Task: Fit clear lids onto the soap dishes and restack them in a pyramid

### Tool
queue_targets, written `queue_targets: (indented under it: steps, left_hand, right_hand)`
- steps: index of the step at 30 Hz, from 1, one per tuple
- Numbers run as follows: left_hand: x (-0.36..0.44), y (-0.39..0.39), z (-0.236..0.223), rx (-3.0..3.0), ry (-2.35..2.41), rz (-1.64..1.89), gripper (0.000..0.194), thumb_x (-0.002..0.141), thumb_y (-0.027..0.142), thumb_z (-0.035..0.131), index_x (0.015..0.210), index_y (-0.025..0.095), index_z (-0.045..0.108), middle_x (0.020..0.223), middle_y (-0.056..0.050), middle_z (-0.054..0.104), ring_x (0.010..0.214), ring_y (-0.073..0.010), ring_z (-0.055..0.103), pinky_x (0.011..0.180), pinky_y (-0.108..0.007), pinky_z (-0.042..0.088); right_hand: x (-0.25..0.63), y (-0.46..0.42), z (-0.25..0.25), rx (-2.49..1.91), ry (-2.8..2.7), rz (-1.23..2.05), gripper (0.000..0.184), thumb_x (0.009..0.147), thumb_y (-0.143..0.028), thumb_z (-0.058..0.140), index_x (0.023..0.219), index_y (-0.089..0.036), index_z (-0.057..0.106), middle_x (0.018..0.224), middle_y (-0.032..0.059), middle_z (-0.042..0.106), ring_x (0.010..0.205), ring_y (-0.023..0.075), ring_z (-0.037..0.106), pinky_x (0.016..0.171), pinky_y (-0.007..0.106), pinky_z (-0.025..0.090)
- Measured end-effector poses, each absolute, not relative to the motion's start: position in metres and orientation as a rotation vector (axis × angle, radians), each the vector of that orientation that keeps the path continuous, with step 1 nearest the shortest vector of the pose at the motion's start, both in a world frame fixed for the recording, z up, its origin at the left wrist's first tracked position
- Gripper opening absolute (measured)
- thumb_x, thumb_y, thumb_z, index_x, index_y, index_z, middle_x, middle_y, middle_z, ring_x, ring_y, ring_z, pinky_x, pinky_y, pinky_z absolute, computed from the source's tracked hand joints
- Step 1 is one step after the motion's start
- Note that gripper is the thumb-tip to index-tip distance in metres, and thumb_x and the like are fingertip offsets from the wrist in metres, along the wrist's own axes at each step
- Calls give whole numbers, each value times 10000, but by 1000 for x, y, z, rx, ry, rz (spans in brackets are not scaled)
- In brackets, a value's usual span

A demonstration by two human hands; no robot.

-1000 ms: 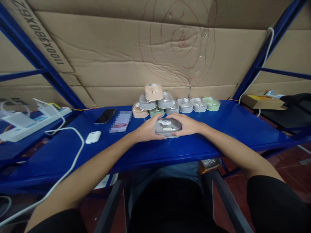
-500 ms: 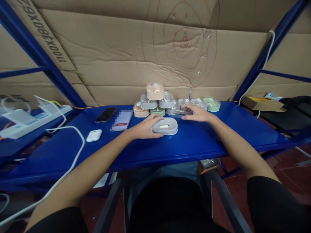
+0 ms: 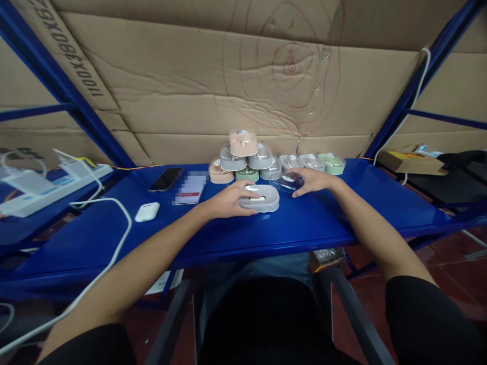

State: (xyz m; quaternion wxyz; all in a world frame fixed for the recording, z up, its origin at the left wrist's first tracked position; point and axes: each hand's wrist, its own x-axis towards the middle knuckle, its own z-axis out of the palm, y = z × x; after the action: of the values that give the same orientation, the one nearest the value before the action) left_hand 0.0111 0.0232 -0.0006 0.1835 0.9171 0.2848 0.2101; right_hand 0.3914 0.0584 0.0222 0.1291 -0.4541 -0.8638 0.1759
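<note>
My left hand (image 3: 232,199) is closed around the left end of a grey oval case (image 3: 271,203) on the blue table. The case has no cover over it, and a small white stick-like piece lies inside. To its right, my right hand (image 3: 314,181) is curled with thumb and fingers on a clear plastic lid (image 3: 286,183), which is just above or on the table; I cannot tell which. Behind both hands, similar lidded cases are stacked in a pyramid, with a peach case (image 3: 243,144) on top.
Beside the stack are more lidded cases, ending in a green case (image 3: 332,163). On the left lie a dark phone (image 3: 166,180), a phone with a lit screen (image 3: 191,188), a white earphone case (image 3: 147,212), a white cable (image 3: 127,225) and a power strip (image 3: 57,190). Cardboard (image 3: 182,76) stands behind.
My right hand has moved slightly down with the clear lid, which has come lower and nearer to me. My left hand keeps hold of the grey case; the white piece inside has shifted a little.
</note>
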Motion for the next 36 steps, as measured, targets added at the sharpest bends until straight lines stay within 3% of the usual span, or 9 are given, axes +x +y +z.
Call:
queue_targets:
  steps: [7,17,24,27,29,33,36]
  left_hand:
    - [9,23,2,2584,797,660,459,904,546,819,1300,317,860,1568,-135,637,1463,-385,627,1279,-620,457]
    - [11,23,-2,2588,817,627,462,936,623,755,1219,279,881,1581,-153,643,1477,-393,618,1278,-612,469]
    - [13,19,8,2554,1017,936,435,930,631,726,993,222,859,1510,-158,656,1423,-400,637,1298,-637,457]
    - [14,19,9,2524,1156,1153,359,918,570,758,915,216,821,1473,-146,669,1397,-404,636,1289,-671,456]
    - [15,20,7,2489,1219,1259,321,909,537,782,895,217,802,1448,-137,677,1376,-399,641,1277,-684,463]
    - [14,22,4,2439,1274,1335,278,920,497,793,914,219,791,1408,-122,692,1340,-375,656,1263,-656,486]
    - [14,22,2,2423,1289,1341,270,918,486,802,916,217,791,1381,-121,703,1329,-373,661,1262,-644,490]
  right_hand:
    - [393,61,22,-1297,-2594,464,950,637,-564,1016,1466,-213,712,1361,145,796,1155,382,773,1020,539,651]
    - [385,56,20,-1225,-2607,410,997,675,-751,956,1485,-222,712,1372,150,797,1144,378,778,1032,561,641]
    - [363,38,26,-1167,-2533,165,811,808,-789,852,1343,-186,775,1366,194,751,1288,430,695,1145,645,552]
    - [346,26,28,-1047,-2526,140,612,882,-766,802,1103,-196,814,1261,172,745,1206,382,706,1118,604,561]
    - [334,18,27,-944,-2527,178,549,890,-749,811,1048,-224,804,1223,141,745,1171,346,712,1104,565,575]
    - [309,3,15,-793,-2563,193,752,846,-769,849,1371,-246,722,1415,164,715,1327,382,676,1166,586,558]
    - [296,-3,0,-737,-2626,141,869,912,-797,758,1524,-195,622,1523,228,666,1413,423,636,1218,636,513]
